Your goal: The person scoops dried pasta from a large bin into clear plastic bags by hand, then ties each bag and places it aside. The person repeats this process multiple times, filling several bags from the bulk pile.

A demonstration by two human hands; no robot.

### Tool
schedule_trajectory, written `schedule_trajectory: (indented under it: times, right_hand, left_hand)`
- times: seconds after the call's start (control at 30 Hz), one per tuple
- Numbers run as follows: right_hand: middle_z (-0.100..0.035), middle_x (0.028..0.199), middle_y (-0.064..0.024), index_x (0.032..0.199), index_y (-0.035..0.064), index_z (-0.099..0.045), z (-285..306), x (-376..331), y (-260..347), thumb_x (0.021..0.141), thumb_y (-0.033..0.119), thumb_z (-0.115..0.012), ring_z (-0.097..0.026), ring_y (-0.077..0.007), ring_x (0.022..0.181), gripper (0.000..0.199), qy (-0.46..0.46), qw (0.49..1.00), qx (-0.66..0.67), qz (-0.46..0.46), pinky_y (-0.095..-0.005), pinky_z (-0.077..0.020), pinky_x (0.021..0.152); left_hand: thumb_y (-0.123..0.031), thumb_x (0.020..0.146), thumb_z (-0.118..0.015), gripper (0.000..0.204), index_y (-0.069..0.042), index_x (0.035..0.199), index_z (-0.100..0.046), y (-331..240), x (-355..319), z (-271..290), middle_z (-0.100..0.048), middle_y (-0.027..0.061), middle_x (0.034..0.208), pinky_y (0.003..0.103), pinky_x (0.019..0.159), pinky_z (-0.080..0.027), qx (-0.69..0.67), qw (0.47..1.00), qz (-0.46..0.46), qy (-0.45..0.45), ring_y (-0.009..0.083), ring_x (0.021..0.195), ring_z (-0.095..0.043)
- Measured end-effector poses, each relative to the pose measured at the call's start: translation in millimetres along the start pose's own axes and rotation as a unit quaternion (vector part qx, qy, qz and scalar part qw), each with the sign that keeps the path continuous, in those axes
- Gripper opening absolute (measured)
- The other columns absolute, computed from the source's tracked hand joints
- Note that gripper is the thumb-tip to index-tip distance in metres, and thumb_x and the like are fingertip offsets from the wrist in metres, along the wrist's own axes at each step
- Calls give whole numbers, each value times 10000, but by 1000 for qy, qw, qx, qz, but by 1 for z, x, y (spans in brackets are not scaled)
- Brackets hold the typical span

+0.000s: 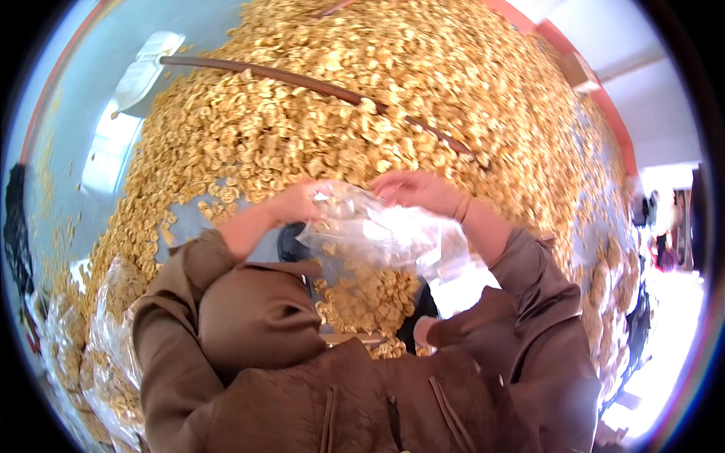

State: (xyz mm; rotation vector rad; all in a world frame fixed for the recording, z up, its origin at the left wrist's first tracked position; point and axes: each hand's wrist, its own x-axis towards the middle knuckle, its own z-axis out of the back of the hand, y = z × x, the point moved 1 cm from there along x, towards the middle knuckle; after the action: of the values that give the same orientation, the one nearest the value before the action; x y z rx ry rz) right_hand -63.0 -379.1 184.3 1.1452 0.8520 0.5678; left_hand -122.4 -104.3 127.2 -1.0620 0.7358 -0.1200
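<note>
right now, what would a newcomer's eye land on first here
A huge heap of golden snack pieces fills the upper and middle view, with a long brown stick lying across it. Below it, the left hand and right hand hold a clear plastic bag partly filled with the pieces. Filled bags sit lower left.

Both hands, left (296, 202) and right (417, 189), at the mouth of a clear plastic bag (377, 234) above a heap of golden pieces (423, 83)
</note>
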Motion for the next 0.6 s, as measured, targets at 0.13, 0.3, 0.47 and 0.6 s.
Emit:
schedule_trajectory:
  times: [0.13,0.3,0.47,0.6]
  right_hand:
    - [-698,905,-89,1035,207,-702,129,56,-139,863,259,-579,-663,-262,829,218,-340,873,-274,-215,-349,-515,728]
    - [-642,1022,-155,1251,159,-550,169,106,-179,803,189,-594,-622,-323,949,452,-202,803,-403,-389,-407,-491,823]
    - [-650,986,-129,1142,107,-568,175,125,-115,736,214,-705,-636,-265,899,442,-1,828,-444,-342,-391,-491,810]
    - [-651,867,-114,1107,132,-591,279,99,-130,773,293,-687,-631,-262,855,383,-91,866,-409,-272,-408,-486,804]
  left_hand:
    - [-55,772,-676,428,-113,1192,-621,71,16,-24,-606,81,1148,295,820,-499,-57,998,-34,-14,129,976,-589]
    - [-23,803,-620,322,-111,1111,-652,102,11,-21,-643,42,993,269,772,-500,-41,998,-42,13,140,901,-608]
    - [-42,763,-643,350,-101,1107,-618,97,16,-16,-551,92,1071,270,721,-515,-8,1000,-4,-26,170,818,-611]
    - [-25,750,-622,373,-100,1115,-605,83,46,-6,-512,106,1115,310,732,-518,-22,994,18,109,194,860,-610]
